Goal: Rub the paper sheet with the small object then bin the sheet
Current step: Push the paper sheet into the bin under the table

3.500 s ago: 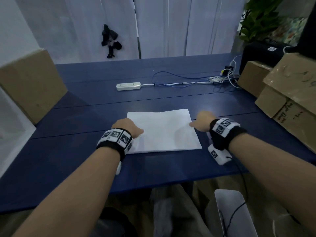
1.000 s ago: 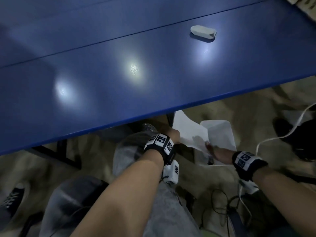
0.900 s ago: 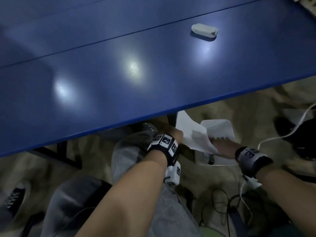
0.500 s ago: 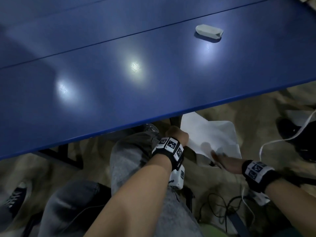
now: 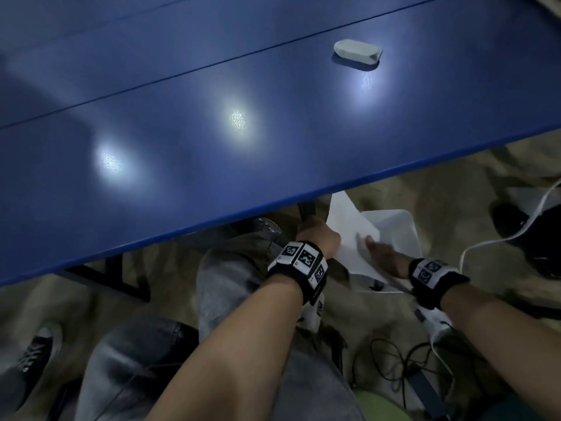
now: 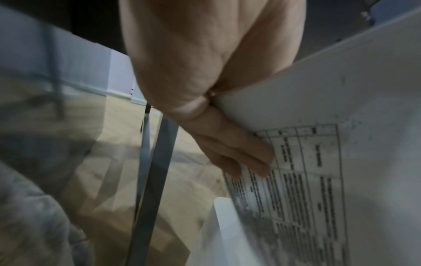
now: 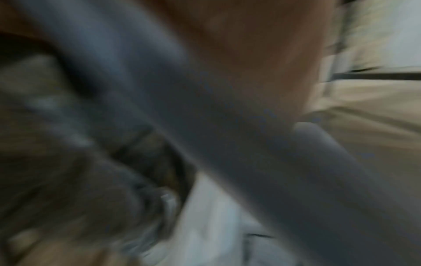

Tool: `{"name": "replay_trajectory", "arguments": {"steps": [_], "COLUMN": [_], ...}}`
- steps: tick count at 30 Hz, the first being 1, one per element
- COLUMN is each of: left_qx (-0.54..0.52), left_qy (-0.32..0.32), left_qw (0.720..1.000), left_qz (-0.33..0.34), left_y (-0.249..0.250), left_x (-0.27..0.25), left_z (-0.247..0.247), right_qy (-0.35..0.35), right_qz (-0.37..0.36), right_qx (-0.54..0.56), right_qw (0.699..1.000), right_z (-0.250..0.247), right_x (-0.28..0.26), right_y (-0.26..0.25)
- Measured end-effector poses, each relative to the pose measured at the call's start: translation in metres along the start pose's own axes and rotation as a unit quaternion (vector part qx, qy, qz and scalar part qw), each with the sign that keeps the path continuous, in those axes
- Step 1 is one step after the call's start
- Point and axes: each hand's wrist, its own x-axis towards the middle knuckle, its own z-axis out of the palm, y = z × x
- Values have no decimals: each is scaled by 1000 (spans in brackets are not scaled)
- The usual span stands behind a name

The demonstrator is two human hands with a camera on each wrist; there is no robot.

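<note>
1. Head view: the binning step is in hand. The white paper sheet [image 5: 349, 235] hangs below the near edge of the blue surface [image 5: 273, 141], over the white plastic bin [image 5: 400, 229] on the floor. The left hand [image 5: 318, 238] pinches the sheet's left edge; the right hand [image 5: 381, 253] lies on the sheet with fingers fairly straight, seemingly pressing it downward. The small pale oblong object [image 5: 357, 51] lies on the far right of the surface, well apart. The next move likely calls for releasing the pinch so the sheet drops inside.
2. Left wrist view: the left hand [image 6: 205, 81] grips the sheet [image 6: 341, 126] between thumb and fingers [image 6: 239, 153]. A printed table shows on this side, smudged grey; the bin rim [image 6: 223, 203] sits just below.
3. Right wrist view: too blurred to tell how the right hand lies.
</note>
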Motion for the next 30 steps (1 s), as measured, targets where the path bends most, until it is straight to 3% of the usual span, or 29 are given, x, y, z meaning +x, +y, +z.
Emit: {"name": "replay_trajectory", "arguments": {"steps": [1,3,5,7,9,10,12,15,18,19,21,23,26,28,30], "left_qx": [8,24,27,20,13,7,15,39,36,35,39,37,26,23,39], "left_qy": [3,3,2,-5,-3,-5,-8,-7,-10,-8,-1,1,16,11,9], "left_qw": [1000,1000,999,999,999,999,999,998,999,999,999,999,1000,1000,999], "left_qz": [3,10,22,28,31,34,36,38,34,34,31,23,7,-3,-12], "left_y": [2,7,11,12,11,11,10,8,8,9,12,17,15,9,4], "left_x": [-2,-6,-10,-12,-13,-13,-14,-16,-15,-15,-16,-16,-12,-9,-8], "left_z": [-1,-1,-1,-1,-1,-2,-3,-3,-4,-3,-2,0,1,0,-3], "right_qy": [26,84,110,83,37,24,13,-27,24,53,68,31,-47,-64,-76], "right_qz": [30,35,-100,-235,-329,-338,-278,-31,53,53,-63,-174,-261,-228,-132], "right_qx": [-45,-4,113,199,173,145,127,149,18,35,94,201,162,122,107], "right_qw": [998,996,982,948,928,930,952,988,998,997,991,964,950,964,982], "right_z": [-9,-22,-22,-6,12,18,18,2,-25,-31,-30,-20,17,32,26], "right_x": [4,-11,-36,-71,-79,-75,-49,-20,-8,-22,-50,-80,-95,-77,-60], "right_y": [3,-9,-27,-55,-62,-59,-40,-18,-3,-9,-26,-39,-36,-3,25]}}
